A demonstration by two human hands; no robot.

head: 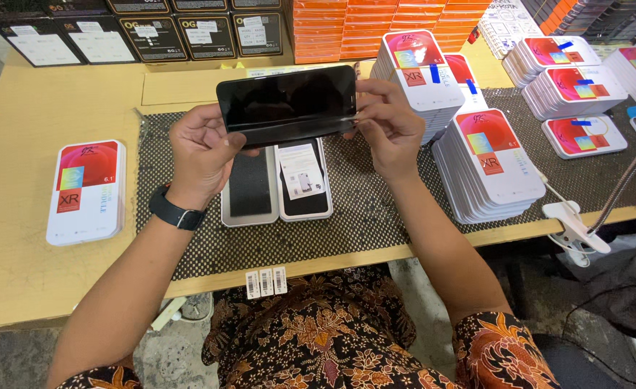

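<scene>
Black phone screen panel (287, 104) is held up above the surface (15, 216), over the open tray (276, 184). Left hand (204, 153) & right hand (386, 122) each pinch an end edge. Risk: narrow edge-only grip could slip, panel drops onto tray and cracks; fingertips may smudge glass.

Glossy black glass on the phone screen panel (287, 103), mirror-smooth, pinched at both ends. Matt, pale wood laminate on the bench (37, 122). Dotted, rubbery, rough-looking weave on the black mat (375, 209). Smooth white plastic with shiny printed paper labels on the stacked cases (489, 164). Matt black rubber on the wrist band (176, 213). Patterned cloth on the sleeves.
</scene>
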